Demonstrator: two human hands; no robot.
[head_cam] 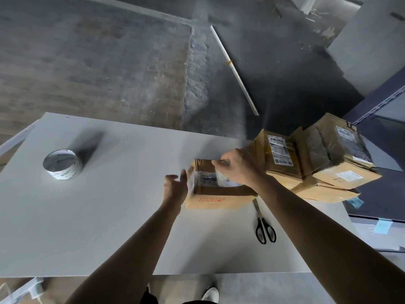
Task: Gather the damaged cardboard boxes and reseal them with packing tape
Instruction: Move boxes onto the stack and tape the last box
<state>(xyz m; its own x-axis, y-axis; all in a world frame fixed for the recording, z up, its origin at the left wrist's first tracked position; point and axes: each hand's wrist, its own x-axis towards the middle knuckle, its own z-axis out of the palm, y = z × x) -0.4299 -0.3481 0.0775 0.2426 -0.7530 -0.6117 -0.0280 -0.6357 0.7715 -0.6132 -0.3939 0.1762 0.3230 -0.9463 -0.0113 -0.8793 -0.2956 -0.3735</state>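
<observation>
A small brown cardboard box (210,194) with clear tape and a red stamp lies on the grey table (109,216), right of centre. My left hand (176,186) rests with straight fingers against the box's left end. My right hand (237,166) lies on the box's top, its fingertips at the far edge; whether they pinch tape is unclear. A roll of packing tape (62,164) stands far to the left, away from both hands. Three more worn boxes are stacked at the table's right end: one (279,159) at the back left, one (337,152) on top and one (324,193) below.
Black-handled scissors (264,224) lie on the table just right of the small box, under my right forearm. A dark metal shelf rack (379,102) stands at the right. Beyond the table's far edge is bare concrete floor with a long white strip (234,69).
</observation>
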